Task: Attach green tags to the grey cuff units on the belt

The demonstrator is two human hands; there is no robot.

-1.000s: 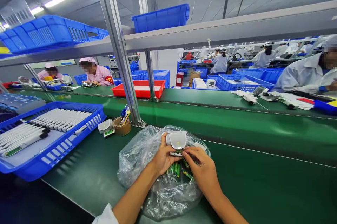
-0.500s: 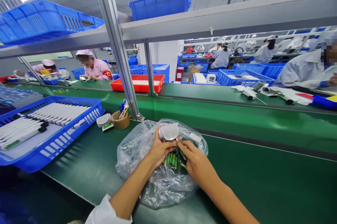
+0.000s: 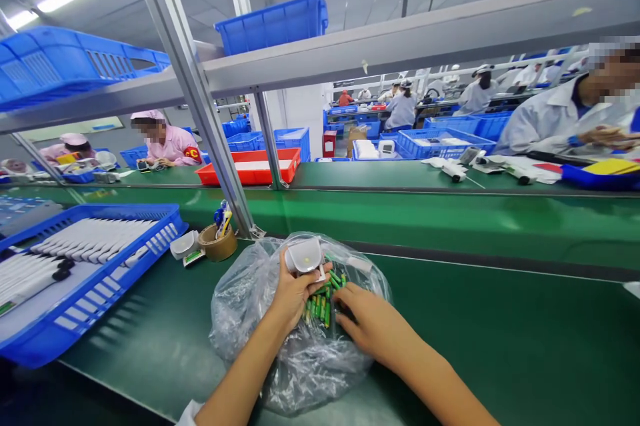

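My left hand [image 3: 291, 293] grips a white plastic device [image 3: 304, 255] with a rounded front and a small flap sticking out at its lower right. Beneath it lies a clear plastic bag [image 3: 305, 373], spread open on the green bench. Several small green batteries [image 3: 318, 308] rest loose in the bag's middle. Over their right side is my right hand [image 3: 370, 319], its thumb and fingers apart and bent down toward the batteries. I see nothing held in it, though the fingertips are partly hidden.
At left stands a blue basket [image 3: 113, 293] of white handheld parts. A tape roll [image 3: 218, 246] holding pens sits by the metal post [image 3: 193, 86], beside a white piece [image 3: 184, 245]. A red tray [image 3: 240, 169] lies beyond the green belt [image 3: 400, 219]. Co-workers sit across.
My right hand has moved away from the white device and down to the batteries. The left hand still holds the device, and a flap now shows at its lower right. The view has shifted.
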